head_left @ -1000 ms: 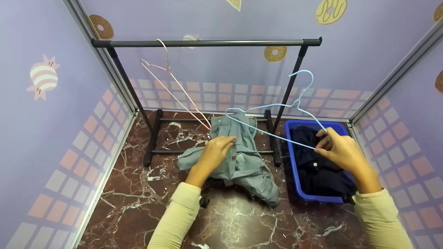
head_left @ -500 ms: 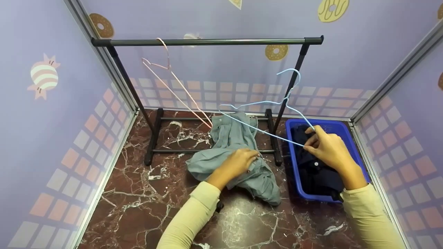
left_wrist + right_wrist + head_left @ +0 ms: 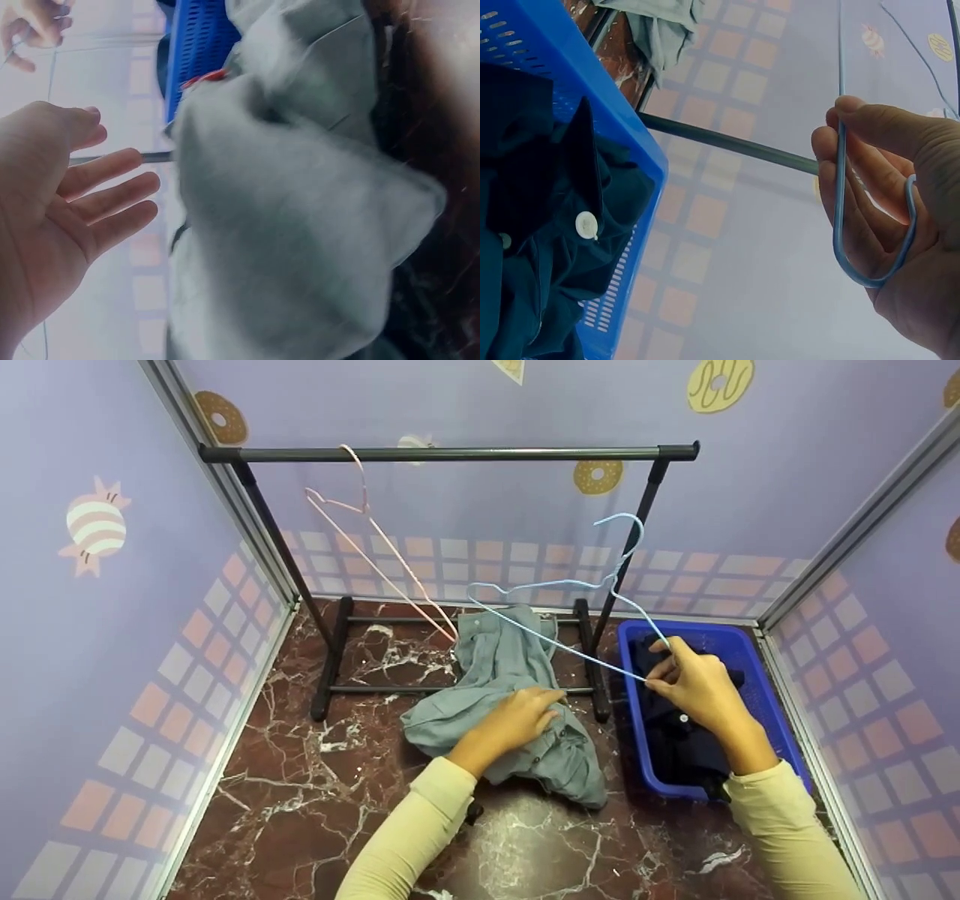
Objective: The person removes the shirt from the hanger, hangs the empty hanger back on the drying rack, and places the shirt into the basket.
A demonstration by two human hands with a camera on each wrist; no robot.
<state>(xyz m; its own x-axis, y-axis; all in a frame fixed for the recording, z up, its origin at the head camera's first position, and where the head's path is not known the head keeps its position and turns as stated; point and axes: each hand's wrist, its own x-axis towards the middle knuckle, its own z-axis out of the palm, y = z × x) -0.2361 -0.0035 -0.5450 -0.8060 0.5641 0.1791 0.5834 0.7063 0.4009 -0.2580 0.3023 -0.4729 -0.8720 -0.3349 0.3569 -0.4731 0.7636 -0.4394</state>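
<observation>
My right hand (image 3: 694, 686) pinches one end of a light blue wire hanger (image 3: 559, 583) between thumb and fingers. The hanger is raised and tilted, its hook up and its other end pointing left over the clothing. In the right wrist view the hanger's bent end (image 3: 841, 225) curves round against the fingers. A grey-green buttoned shirt (image 3: 502, 641) lies crumpled across the rack's base and the floor. My left hand (image 3: 517, 720) is above its middle in the head view. The left wrist view shows that hand (image 3: 82, 202) with loose, slightly bent fingers, apart from the cloth (image 3: 277, 202).
A black clothes rack (image 3: 465, 454) stands at the back, a pink hanger (image 3: 390, 547) hooked on its left part. On the right, a blue plastic basket (image 3: 637, 735) holds dark clothing (image 3: 607, 225) with white buttons. Patterned walls enclose the marble-look floor (image 3: 285, 810).
My left hand has moved right and down over the shirt, whose left part is now folded over. My right hand has carried the blue hanger left. The basket has shifted slightly.
</observation>
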